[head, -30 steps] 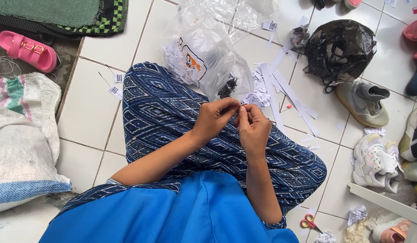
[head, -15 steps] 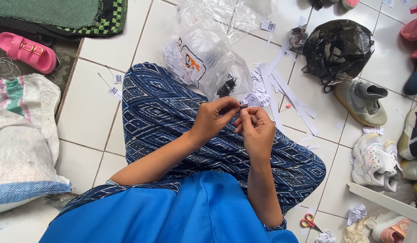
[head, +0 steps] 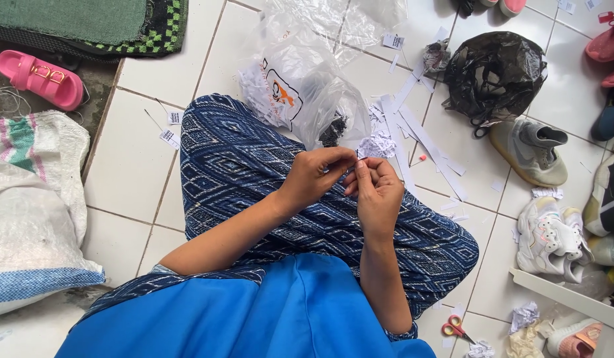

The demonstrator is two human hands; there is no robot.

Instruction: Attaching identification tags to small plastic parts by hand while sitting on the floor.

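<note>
Left hand and right hand meet above the lap, fingertips pinched together on something very small, seemingly a thin thread or tag fastener; it is too fine to identify with certainty. Both hands are closed in a precision grip, the left thumb and forefinger touching the right forefinger. The hands sit over the person's crossed legs in blue patterned trousers, below a blue shirt.

Just beyond the hands lies a clear plastic bag with small dark pieces beside its mouth, and white paper strips scattered across the tiled floor. A black plastic bag and a grey sneaker lie to the right, with white sneakers nearer. Red-handled scissors rest on the floor by the right knee.

Judged step: fine fingertip work on the small piece, mid-manipulation. The next move appears to call for steady, opposed pinching and a small controlled pull or twist, keeping the item from slipping out of the fingertips.
</note>
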